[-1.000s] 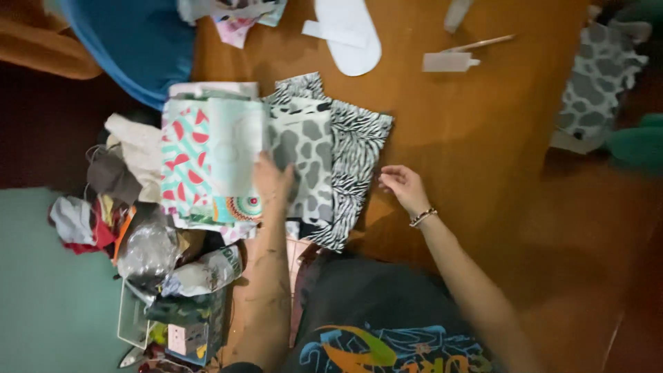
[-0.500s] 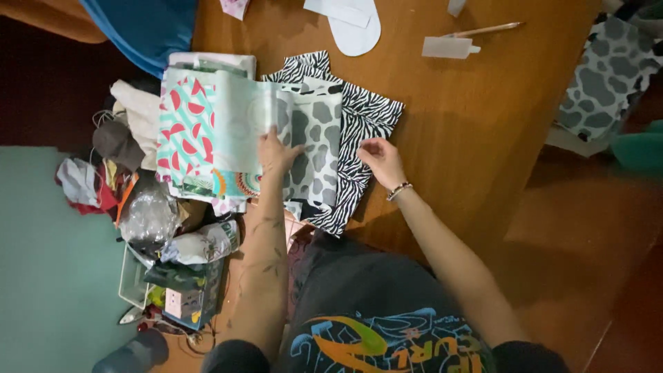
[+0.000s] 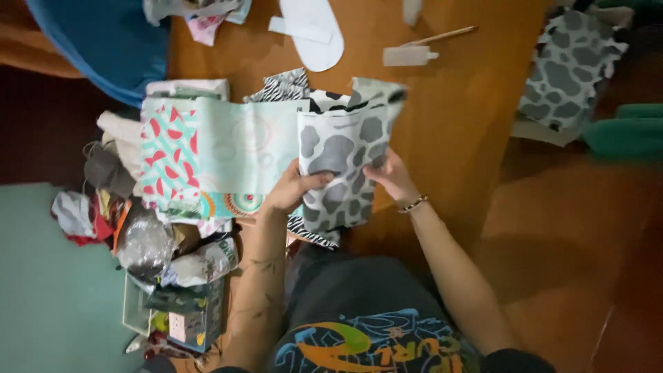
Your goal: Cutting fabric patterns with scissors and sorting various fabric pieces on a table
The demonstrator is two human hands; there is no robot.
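Both hands are holding up a grey-and-white cow-print fabric piece (image 3: 343, 162) above the wooden counter (image 3: 456, 131). The left hand (image 3: 290, 190) is gripping its left edge, thumb lying over the front; the right hand (image 3: 392, 174) is pinching the right edge, a beaded bracelet (image 3: 413, 204) sitting at the wrist. The fabric's top corner is flopping over and blurring.

Just left of it, a mint fabric with watermelon slices (image 3: 207, 155) is lying spread on a pile. Zebra-striped cloth (image 3: 286, 86) is peeking out behind the held piece, and more stripes are showing below it.

Far side of the counter: a white sole-shaped cutout (image 3: 319, 31), a small white bottle (image 3: 407, 55), a thin wooden stick (image 3: 447, 33). At right, another cow-print cloth (image 3: 570, 72) is draping over the edge. A blue tub (image 3: 110, 41) is sitting at upper left. A heap of scraps and crumpled plastic (image 3: 145, 242) is crowding the near-left corner.
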